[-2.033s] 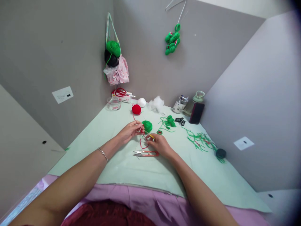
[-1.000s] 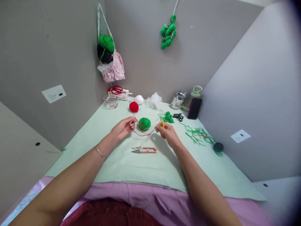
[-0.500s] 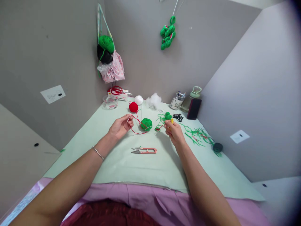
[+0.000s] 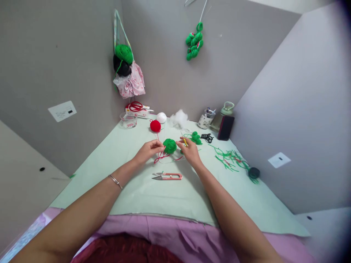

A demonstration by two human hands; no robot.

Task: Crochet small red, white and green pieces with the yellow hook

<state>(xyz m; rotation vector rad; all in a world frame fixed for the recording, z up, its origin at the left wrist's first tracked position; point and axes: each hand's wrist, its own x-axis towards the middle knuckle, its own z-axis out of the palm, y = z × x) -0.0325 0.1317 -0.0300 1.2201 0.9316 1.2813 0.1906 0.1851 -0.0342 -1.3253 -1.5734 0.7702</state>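
My left hand (image 4: 149,150) is at the left side of a green yarn ball (image 4: 170,146), thumb and fingers pinched together with a bit of red yarn (image 4: 157,160) at the tips. Loops of this yarn and a white strand lie below the fingers. On the ball's other side, my right hand (image 4: 189,149) has a yellow-handled crochet hook (image 4: 185,142) tucked between its fingers, its thumb and forefinger reaching to the ball. Partly hidden under that hand is a small green and red crocheted piece (image 4: 181,152). Orange thread snips (image 4: 167,176) lie in front of both hands.
Behind stand a red yarn ball (image 4: 155,126), a white ball (image 4: 161,117), stuffing (image 4: 179,119), a plastic tub (image 4: 128,120), a pen cup (image 4: 206,119), a bottle (image 4: 218,120) and a phone (image 4: 226,128). Green yarn scraps (image 4: 230,157) are spread on the right.
Both hands have come inward and slightly down to the sides of the green ball. The red yarn stretched from the left hand now lies slack in loops on the table.
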